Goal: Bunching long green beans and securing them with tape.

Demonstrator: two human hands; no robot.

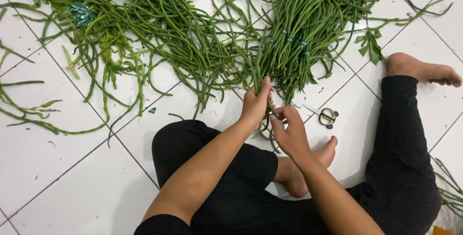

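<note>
I sit on a white tiled floor (72, 182) with a big pile of long green beans (193, 27) spread in front of me. My left hand (255, 104) is closed around the lower ends of a bunch of long beans (270, 66) near the middle. My right hand (288, 131) sits just below and to the right, fingers pinching the ends of the same bunch. Several bundles (308, 23) at the upper right carry small teal ties.
A small pair of scissors (327, 116) lies on the tile right of my hands. My legs in black trousers (400, 158) and bare feet (424, 70) frame the right side. Loose bean strands (29, 114) and leaves trail at the left.
</note>
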